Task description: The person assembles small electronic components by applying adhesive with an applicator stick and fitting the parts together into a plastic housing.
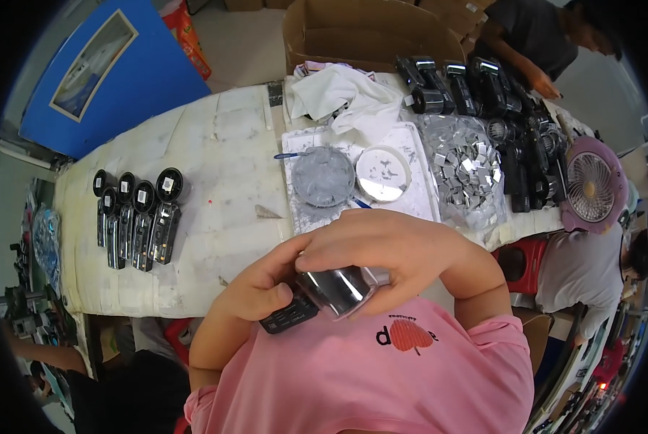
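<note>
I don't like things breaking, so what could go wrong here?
The shiny black device might slip, as only the left hand and the right hand seem to hold it up. The blue stick poking out left of the grey dish could perhaps get bumped by an arm.

Brightly, evenly lit across tabletop [226,145]; dims to blk at fisheye rim. Glints off held blk device [333,288] & silver pcs [470,171]. Bends edges hard toward L/R sides; goes soft, low-detail out there, esp. lower R.
</note>
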A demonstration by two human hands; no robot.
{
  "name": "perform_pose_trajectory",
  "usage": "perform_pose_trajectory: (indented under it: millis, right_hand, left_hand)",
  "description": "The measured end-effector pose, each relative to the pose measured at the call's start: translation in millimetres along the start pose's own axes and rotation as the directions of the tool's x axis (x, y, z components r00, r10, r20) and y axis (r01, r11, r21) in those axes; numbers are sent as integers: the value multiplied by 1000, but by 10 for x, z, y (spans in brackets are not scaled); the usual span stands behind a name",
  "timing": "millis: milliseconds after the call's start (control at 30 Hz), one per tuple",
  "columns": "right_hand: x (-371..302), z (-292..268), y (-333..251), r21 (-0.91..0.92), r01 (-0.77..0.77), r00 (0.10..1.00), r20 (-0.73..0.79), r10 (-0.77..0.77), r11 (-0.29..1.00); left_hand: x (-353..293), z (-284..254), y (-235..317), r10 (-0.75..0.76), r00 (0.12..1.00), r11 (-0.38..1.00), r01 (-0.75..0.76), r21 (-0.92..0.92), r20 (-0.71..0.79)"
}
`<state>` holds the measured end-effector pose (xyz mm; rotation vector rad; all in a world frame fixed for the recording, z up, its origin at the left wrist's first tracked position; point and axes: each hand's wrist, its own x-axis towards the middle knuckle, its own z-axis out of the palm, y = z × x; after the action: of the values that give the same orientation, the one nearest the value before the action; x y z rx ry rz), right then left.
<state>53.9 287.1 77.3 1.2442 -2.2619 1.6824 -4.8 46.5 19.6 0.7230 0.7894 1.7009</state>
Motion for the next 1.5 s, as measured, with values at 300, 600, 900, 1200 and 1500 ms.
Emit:
perform_pose_trajectory:
  millis: [300,600,900,1200,1500]
  right_hand:
    - [-40,-35,81,83,126,992,-25,-124,988]
    - [-163,-108,20,-48,-67,997,-51,65,997]
    - [-724,-162,11,98,-387,869,-294,399,917]
    - [-983,-150,37,152,-478,800,-331,501,865]
    - [-957,-83,89,57,-526,824,-215,525,849]
  left_hand:
    - [53,-33,64,-195,974,974,207,-97,116]
    - [101,172,185,-166,971,981,145,-129,-172]
    - [-34,33,81,-69,837,992,2,-123,-543]
    - [-136,-27,106,-37,876,979,-65,-194,-482]
    - [-265,-134,150,99,750,969,76,234,-654]
